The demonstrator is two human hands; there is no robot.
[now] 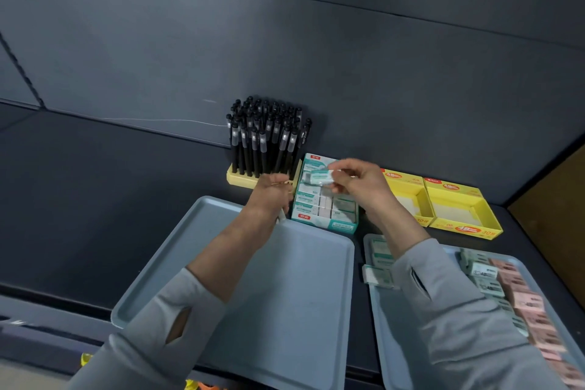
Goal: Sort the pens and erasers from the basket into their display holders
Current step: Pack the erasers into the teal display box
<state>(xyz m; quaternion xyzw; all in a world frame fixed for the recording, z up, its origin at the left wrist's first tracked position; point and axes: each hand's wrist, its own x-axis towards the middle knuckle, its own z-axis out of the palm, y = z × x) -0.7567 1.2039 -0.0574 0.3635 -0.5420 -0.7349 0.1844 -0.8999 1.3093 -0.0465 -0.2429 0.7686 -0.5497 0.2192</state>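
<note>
My right fingers (343, 182) pinch an eraser (321, 176) above the packed box (340, 226); a crooked drop could jam it. What my left fingers (280, 183) hold is hidden.

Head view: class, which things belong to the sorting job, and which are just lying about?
Job: pens, pen holder, eraser box, eraser pinched in the right hand, right tray of erasers, left tray, yellow boxes.
Lying about: thin wire on the shelf, yellow item at the bottom edge.
</note>
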